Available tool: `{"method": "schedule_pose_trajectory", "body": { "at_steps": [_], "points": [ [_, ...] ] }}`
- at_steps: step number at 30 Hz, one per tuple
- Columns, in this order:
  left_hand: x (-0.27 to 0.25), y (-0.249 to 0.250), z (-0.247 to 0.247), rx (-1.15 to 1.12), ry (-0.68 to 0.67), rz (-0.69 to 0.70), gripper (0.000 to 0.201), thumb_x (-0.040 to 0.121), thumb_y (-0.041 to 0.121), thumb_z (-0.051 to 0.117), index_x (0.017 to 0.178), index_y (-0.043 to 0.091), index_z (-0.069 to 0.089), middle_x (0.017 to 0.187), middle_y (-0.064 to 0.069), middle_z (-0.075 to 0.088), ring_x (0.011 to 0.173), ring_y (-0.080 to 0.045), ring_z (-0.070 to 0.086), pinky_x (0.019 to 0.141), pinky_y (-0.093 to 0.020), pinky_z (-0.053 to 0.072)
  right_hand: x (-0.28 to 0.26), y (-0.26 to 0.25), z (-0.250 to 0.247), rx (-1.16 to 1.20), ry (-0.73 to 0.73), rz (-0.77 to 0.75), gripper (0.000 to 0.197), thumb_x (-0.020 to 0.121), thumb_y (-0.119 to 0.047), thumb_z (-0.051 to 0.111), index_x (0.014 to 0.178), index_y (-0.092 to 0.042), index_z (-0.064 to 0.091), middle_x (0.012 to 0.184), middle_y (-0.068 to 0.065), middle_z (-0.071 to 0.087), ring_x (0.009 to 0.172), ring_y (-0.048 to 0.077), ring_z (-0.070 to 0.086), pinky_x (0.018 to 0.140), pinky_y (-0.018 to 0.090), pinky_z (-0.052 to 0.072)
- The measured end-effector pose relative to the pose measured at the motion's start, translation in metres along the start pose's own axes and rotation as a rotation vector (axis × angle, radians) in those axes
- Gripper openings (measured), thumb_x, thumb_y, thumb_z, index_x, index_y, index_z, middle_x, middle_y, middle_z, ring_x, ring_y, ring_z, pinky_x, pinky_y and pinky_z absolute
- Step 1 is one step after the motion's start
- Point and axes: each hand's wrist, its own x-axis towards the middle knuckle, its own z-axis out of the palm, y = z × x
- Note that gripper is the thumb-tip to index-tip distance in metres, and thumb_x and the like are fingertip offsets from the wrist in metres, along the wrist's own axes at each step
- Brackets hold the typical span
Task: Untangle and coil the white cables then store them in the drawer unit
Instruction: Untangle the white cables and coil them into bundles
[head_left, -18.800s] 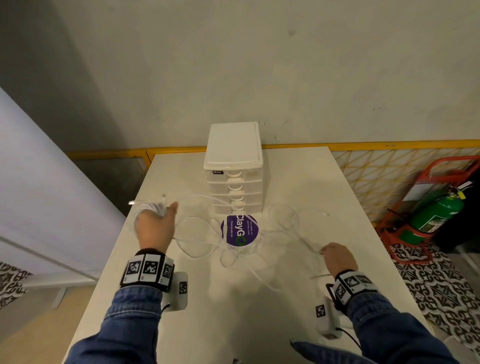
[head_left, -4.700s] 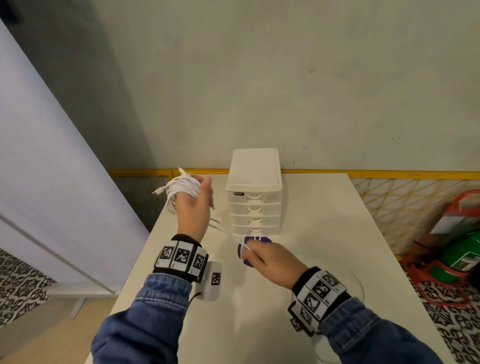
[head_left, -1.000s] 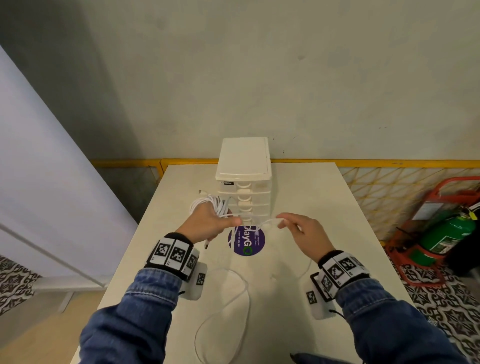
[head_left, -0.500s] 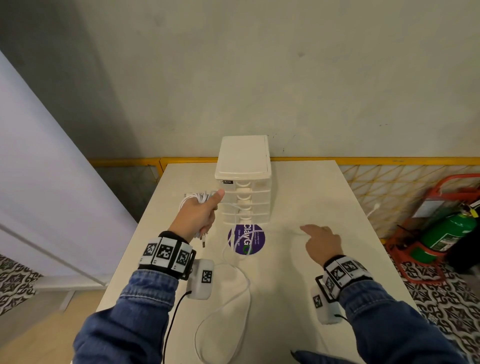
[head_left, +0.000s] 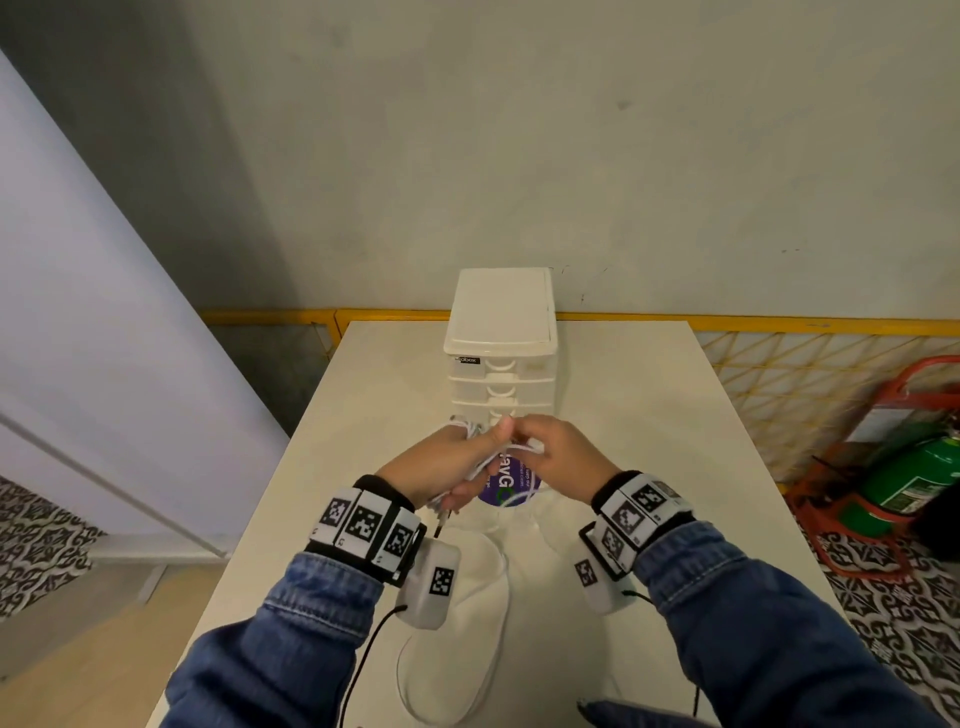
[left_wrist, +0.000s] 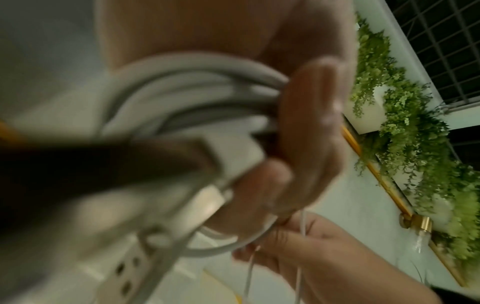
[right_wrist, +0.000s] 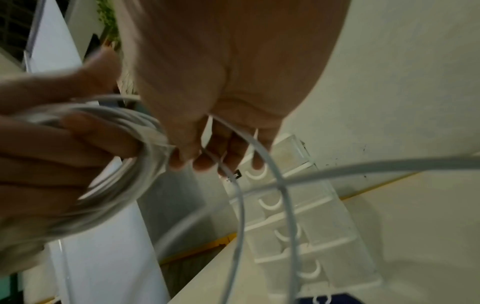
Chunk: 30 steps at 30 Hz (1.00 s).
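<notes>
Left hand (head_left: 441, 467) grasps the coil (right_wrist: 122, 164) of white cable, fingers curled round the bundled loops, held above the table (head_left: 649, 415). Right hand (head_left: 558, 460) meets it at 3 o'clock and pinches a loose strand (right_wrist: 270, 164) against the coil. Slack cable (head_left: 488, 613) hangs to the table at 6 o'clock and loops there. Drawer unit (head_left: 501, 343) stands at 12 o'clock, drawers closed. Purple sticker (head_left: 511, 486) lies beneath the hands.
</notes>
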Motion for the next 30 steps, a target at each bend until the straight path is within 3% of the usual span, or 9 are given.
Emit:
{"method": "schedule_pose_trajectory", "body": {
  "at_steps": [5, 8, 12, 14, 16, 18, 24, 28, 30],
  "points": [
    [-0.006, -0.008, 0.009, -0.043, -0.129, 0.014, 0.043, 0.089, 0.048, 0.058, 0.064, 0.014, 0.049, 0.037, -0.003, 0.033, 0.030, -0.016, 0.027, 0.044, -0.026, 0.026, 0.010, -0.004, -0.028, 0.018, 0.112, 0.023, 0.019, 0.089, -0.009, 0.054, 0.092, -0.023, 0.067, 0.095, -0.004, 0.067, 0.091, 0.014, 0.063, 0.084, 0.028, 0.048],
    [-0.006, -0.001, 0.015, -0.235, -0.213, 0.170, 0.047, 0.092, 0.030, 0.058, 0.047, 0.020, 0.048, 0.033, 0.000, 0.033, 0.028, -0.015, 0.024, 0.045, -0.034, 0.019, 0.012, -0.008, -0.026, 0.060, 0.126, 0.022, 0.020, 0.087, -0.009, 0.055, 0.088, -0.027, 0.065, 0.089, -0.007, 0.068, 0.085, 0.011, 0.063, 0.080, 0.027, 0.048],
    [-0.005, 0.020, 0.014, -0.555, -0.281, 0.468, 0.042, 0.091, 0.041, 0.057, 0.067, 0.006, 0.049, 0.036, 0.007, 0.035, 0.026, -0.008, 0.030, 0.038, -0.025, 0.023, 0.006, -0.006, -0.006, 0.068, 0.085, 0.222, 0.018, 0.090, -0.002, 0.052, 0.103, -0.007, 0.063, 0.077, -0.009, 0.056, 0.081, 0.018, 0.055, 0.077, 0.031, 0.046],
    [-0.004, 0.029, 0.009, -0.725, -0.302, 0.595, 0.037, 0.091, 0.046, 0.054, 0.074, 0.013, 0.054, 0.037, 0.009, 0.032, 0.028, -0.005, 0.035, 0.040, -0.018, 0.035, 0.000, -0.003, 0.007, 0.107, 0.086, 0.214, 0.014, 0.093, -0.009, 0.052, 0.086, -0.014, 0.063, 0.070, -0.004, 0.058, 0.071, 0.023, 0.054, 0.070, 0.033, 0.044],
    [-0.002, 0.037, 0.001, -0.916, -0.272, 0.713, 0.038, 0.091, 0.049, 0.051, 0.077, 0.014, 0.055, 0.039, 0.004, 0.029, 0.030, -0.005, 0.040, 0.044, -0.019, 0.043, -0.006, -0.003, 0.016, 0.194, 0.119, 0.236, 0.028, 0.092, -0.014, 0.055, 0.069, -0.028, 0.061, 0.059, -0.006, 0.060, 0.058, 0.015, 0.054, 0.060, 0.028, 0.042],
    [0.000, 0.045, -0.007, -1.100, -0.166, 0.788, 0.041, 0.088, 0.052, 0.047, 0.079, 0.012, 0.053, 0.039, 0.005, 0.036, 0.033, -0.005, 0.043, 0.047, -0.021, 0.044, -0.012, -0.001, 0.025, 0.250, 0.105, 0.256, 0.034, 0.092, -0.015, 0.054, 0.062, -0.031, 0.059, 0.049, -0.012, 0.054, 0.048, 0.002, 0.047, 0.055, 0.018, 0.037],
    [0.004, 0.065, -0.038, -1.086, 0.539, 0.801, 0.037, 0.099, 0.044, 0.032, 0.075, 0.018, 0.043, 0.048, 0.006, 0.039, 0.042, -0.010, 0.038, 0.052, -0.023, 0.037, -0.028, -0.004, 0.040, 0.167, -0.164, 0.229, 0.030, 0.097, -0.021, 0.045, 0.069, -0.029, 0.053, 0.065, -0.002, 0.063, 0.066, 0.006, 0.057, 0.070, 0.012, 0.040],
    [0.010, 0.044, -0.051, -0.523, 0.981, 0.667, 0.035, 0.098, 0.026, 0.047, 0.066, 0.014, 0.048, 0.053, 0.002, 0.049, 0.046, -0.011, 0.046, 0.051, -0.024, 0.040, -0.026, -0.010, 0.039, 0.141, -0.164, 0.135, 0.021, 0.097, -0.020, 0.044, 0.082, -0.029, 0.056, 0.072, -0.005, 0.059, 0.069, 0.007, 0.053, 0.074, 0.018, 0.042],
    [0.016, 0.023, -0.054, -0.107, 1.012, 0.558, 0.031, 0.092, 0.024, 0.058, 0.067, 0.008, 0.051, 0.057, 0.000, 0.049, 0.047, -0.004, 0.047, 0.053, -0.018, 0.041, -0.023, -0.013, 0.035, 0.141, -0.107, 0.071, 0.016, 0.096, -0.024, 0.045, 0.096, -0.024, 0.061, 0.085, 0.002, 0.064, 0.076, 0.014, 0.057, 0.075, 0.023, 0.045]
  ]
}}
